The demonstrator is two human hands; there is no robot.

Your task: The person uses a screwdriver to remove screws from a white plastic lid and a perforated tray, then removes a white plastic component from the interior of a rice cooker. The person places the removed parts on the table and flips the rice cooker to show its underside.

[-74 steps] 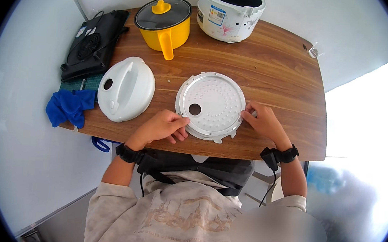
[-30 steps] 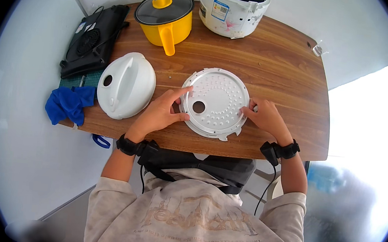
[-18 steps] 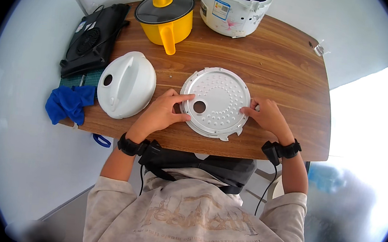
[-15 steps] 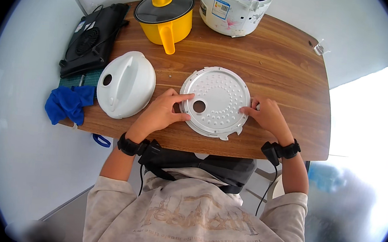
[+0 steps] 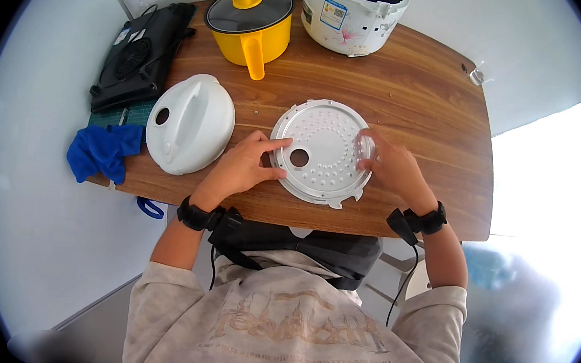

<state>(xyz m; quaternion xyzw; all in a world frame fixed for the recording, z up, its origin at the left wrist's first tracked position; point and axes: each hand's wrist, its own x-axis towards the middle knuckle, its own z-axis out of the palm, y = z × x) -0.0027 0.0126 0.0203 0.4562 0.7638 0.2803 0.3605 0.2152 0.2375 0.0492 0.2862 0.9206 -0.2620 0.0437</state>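
A round white rice cooker inner lid, with raised dots, a round hole and tabs along its rim, lies on the table in front of me. My left hand holds its left edge, thumb and index finger spread over the rim beside the hole. At the right edge is my right hand, thumb and index finger apart over the rim and slightly blurred. Its other fingers are partly hidden. To the left sits a white domed outer lid with a handle ridge and a dark oval opening.
Behind stand a yellow pot with a glass lid and a white cooker body. A black appliance base, a green mat and a blue cloth are at left. The wooden table has a curved edge.
My right hand has loosened from the lid's right edge, its index finger moving up and inward over the rim. My left hand stays in place.
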